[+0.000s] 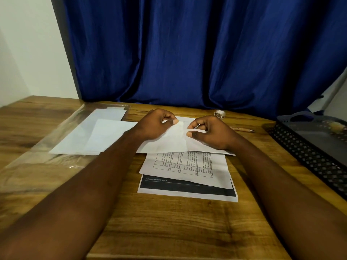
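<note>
A white folded sheet of paper (169,143) lies on the wooden table (169,222) in front of me. My left hand (154,124) pinches its upper edge between thumb and curled fingers. My right hand (210,132) pinches the same sheet a little to the right, thumb on top. Under the sheet lie a printed page with a table (187,167) and a page with a black band (187,190).
To the left, white sheets (90,136) lie on a clear plastic sleeve (47,151). A roll of tape (220,114) and a pen (242,129) sit behind my right hand. A dark perforated tray (308,149) stands at the right. A blue curtain (187,53) hangs behind.
</note>
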Available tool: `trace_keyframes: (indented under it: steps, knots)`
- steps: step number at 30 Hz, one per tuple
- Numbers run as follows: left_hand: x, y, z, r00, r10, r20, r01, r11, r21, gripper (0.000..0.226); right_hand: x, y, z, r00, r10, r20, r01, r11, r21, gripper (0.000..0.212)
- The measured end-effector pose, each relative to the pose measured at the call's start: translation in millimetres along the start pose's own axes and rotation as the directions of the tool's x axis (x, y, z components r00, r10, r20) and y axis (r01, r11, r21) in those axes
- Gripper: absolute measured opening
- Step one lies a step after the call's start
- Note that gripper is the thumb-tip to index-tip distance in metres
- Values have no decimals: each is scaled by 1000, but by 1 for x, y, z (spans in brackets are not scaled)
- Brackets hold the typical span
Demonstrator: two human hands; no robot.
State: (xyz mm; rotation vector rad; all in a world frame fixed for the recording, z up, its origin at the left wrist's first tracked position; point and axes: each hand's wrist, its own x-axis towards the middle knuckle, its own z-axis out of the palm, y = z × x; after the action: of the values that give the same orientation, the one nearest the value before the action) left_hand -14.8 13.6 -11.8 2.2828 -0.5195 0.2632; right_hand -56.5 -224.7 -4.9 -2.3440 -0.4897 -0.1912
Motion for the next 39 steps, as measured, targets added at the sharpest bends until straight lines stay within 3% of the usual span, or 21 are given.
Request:
trace_keyframes:
  steps: [6,9,11,14,21,27,31,33,36,39]
  knots:
    - [-4,0,11,999,29,27,-32,991,127,33,3,4,7,999,22,-43,-28,989,-143,29]
    - [-3,-6,11,999,50,1,-49,986,160,33,0,10,-8,995,72,-76,-86,976,-201,21]
    - [-1,-7,9,997,62,-43,-54,986,161,32,-3,18,-18,989,131,-75,-141,978,-151,9]
    - [1,-7,9,994,60,-95,-40,979,200,28,-6,24,-27,986,165,-25,-166,983,-84,20]
    - [1,-1,11,992,75,-104,-52,977,208,14,0,19,-16,991,5,-131,-6,1000,-8,28]
    - [1,3,14,979,125,-158,-83,965,249,15,-1,9,9,982,28,-185,-13,996,84,25]
    - [2,3,17,970,161,-182,-113,962,248,15,-2,11,-3,962,110,-248,-109,994,20,17]
    - [2,3,17,967,160,-200,-103,958,266,15,-5,14,-16,957,196,-212,-206,978,-24,8]
    - [3,3,15,958,164,-234,-92,952,291,16,-7,20,-24,946,308,-105,-304,951,47,10]
    - [2,7,17,959,154,-237,-77,948,308,15,-8,16,-22,949,299,-99,-281,946,160,8]
